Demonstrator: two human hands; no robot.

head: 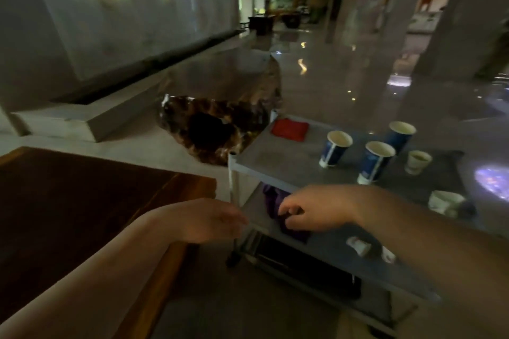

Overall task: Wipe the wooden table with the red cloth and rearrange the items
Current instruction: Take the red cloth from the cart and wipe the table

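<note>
Both hands empty: left hand (212,219) loosely open, right hand (305,212) half-curled by cart (275,162) edge. Red cloth (289,129) at cart's far corner, wooden table (82,195) unwiped. Next: grab cloth.

Red cloth (289,129) on a grey cart (275,165); beside it three blue paper cups (334,152) with cream insides and two white cups (418,161); purple cloth (271,199) below; dark brown wooden table (82,201) left of the cart

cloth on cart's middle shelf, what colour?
Purple cloth, under the right hand; head view.
</note>
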